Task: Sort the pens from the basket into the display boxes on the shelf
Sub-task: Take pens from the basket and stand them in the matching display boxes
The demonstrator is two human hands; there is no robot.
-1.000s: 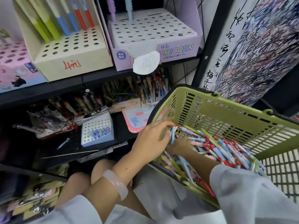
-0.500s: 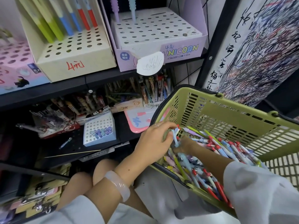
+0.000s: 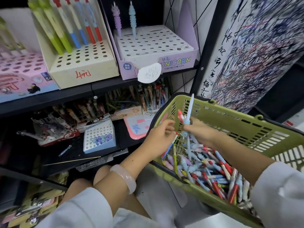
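One pale blue pen (image 3: 187, 122), upright above the green basket (image 3: 246, 127), at five o'clock from the Unicorn box (image 3: 158, 51). Right hand (image 3: 199, 133) pinches its lower barrel; left hand (image 3: 158, 137) grips several pens. Likely light, stiff, bumpy sleeve; hold mid-barrel.

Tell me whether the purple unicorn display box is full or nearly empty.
Nearly empty: the unicorn display box holds only a purple pen and a blue pen in its back row; the other holes visible are bare.
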